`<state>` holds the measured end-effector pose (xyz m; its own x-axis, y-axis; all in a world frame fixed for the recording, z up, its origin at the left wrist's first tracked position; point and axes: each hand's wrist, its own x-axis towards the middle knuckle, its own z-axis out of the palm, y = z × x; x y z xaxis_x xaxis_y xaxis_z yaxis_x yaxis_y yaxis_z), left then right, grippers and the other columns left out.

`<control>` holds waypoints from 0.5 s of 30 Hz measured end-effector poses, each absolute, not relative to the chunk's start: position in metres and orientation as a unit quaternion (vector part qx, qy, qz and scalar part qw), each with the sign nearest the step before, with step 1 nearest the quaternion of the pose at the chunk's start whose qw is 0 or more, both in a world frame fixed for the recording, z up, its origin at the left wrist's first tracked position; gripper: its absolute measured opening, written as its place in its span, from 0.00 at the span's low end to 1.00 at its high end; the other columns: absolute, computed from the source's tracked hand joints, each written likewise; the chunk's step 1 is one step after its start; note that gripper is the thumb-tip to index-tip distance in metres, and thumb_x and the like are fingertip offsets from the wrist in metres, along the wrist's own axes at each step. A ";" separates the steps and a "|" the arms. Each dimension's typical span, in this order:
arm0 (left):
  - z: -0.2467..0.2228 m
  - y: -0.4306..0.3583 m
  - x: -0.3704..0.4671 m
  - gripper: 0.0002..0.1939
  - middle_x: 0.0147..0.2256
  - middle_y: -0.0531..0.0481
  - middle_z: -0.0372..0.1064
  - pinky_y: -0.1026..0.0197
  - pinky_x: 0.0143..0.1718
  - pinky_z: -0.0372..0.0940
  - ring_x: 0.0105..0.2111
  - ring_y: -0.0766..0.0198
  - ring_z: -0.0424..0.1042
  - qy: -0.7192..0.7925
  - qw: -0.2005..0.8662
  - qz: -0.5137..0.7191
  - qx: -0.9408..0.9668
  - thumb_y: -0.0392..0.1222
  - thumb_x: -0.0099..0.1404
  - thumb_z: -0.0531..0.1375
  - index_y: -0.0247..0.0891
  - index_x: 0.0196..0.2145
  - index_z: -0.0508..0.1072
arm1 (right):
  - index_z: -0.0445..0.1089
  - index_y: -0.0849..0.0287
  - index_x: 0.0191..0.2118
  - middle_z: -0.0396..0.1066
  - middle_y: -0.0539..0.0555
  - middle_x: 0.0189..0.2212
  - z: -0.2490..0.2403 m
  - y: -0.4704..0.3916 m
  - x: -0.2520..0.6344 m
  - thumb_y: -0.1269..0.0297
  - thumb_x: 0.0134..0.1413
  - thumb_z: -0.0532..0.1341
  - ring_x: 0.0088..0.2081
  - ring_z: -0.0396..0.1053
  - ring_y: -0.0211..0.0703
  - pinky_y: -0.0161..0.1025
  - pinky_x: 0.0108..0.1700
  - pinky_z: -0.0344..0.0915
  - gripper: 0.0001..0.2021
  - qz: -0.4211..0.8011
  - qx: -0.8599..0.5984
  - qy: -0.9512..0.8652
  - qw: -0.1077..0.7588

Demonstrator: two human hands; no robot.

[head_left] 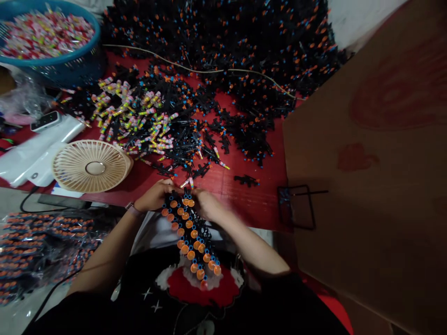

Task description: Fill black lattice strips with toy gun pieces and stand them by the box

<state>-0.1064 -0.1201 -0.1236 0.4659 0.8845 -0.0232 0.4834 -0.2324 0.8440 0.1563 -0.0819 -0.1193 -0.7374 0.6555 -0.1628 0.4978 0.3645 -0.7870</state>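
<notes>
Left hand (pixel 155 195): I have it closed on the upper end of the bunch, band (pixel 132 209) on wrist.
Right hand (pixel 206 204): blurred on my feed, at the bunch's upper end from the other side; can't tell how far its fingers are closed.
Bunch (pixel 189 224): black pieces with orange discs and blue rings, in slanting rows, running from between the hands down in front of the black shirt (pixel 146 270).
Fingertips area: small pink-and-white tube (pixel 191 182) just beyond the bunch's top, at the table edge; I can't tell if it's touched.
Red table (pixel 230 195): one loose black toy gun (pixel 247 180) right of the hands; yellow-and-pink tubes (pixel 150 123) strewn ahead; big heap of black toy guns (pixel 223 42) behind.
Left side: beige fan (pixel 92 166), blue basket (pixel 75 64) of wrapped pieces (pixel 49 32).
Right side: cardboard box (pixel 349 209).
</notes>
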 end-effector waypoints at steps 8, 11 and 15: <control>-0.123 -0.121 -0.108 0.18 0.34 0.48 0.74 0.59 0.43 0.62 0.36 0.59 0.69 0.457 0.424 0.240 0.744 0.54 0.73 0.66 0.37 0.31 0.78 | 0.78 0.64 0.53 0.80 0.68 0.49 -0.115 -0.053 0.127 0.64 0.72 0.63 0.51 0.77 0.56 0.47 0.57 0.72 0.11 0.307 -0.536 -0.771 0.157; -0.124 -0.121 -0.108 0.19 0.33 0.48 0.74 0.59 0.43 0.62 0.36 0.60 0.69 0.451 0.426 0.247 0.744 0.54 0.73 0.65 0.38 0.29 0.77 | 0.81 0.62 0.46 0.81 0.67 0.44 -0.119 -0.052 0.147 0.68 0.73 0.59 0.47 0.79 0.55 0.47 0.56 0.72 0.11 0.280 -0.566 -0.766 0.121; -0.125 -0.118 -0.109 0.17 0.35 0.47 0.76 0.59 0.45 0.64 0.36 0.61 0.70 0.441 0.423 0.257 0.749 0.54 0.73 0.65 0.38 0.33 0.79 | 0.79 0.59 0.37 0.80 0.65 0.39 -0.118 -0.047 0.209 0.69 0.67 0.64 0.44 0.79 0.54 0.46 0.53 0.72 0.06 0.279 -0.613 -0.726 0.137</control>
<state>-0.1090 -0.1182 -0.1251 0.4789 0.8778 0.0119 0.4428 -0.2533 0.8601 0.2091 -0.0472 -0.1179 -0.2095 0.9673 -0.1428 0.8139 0.0916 -0.5738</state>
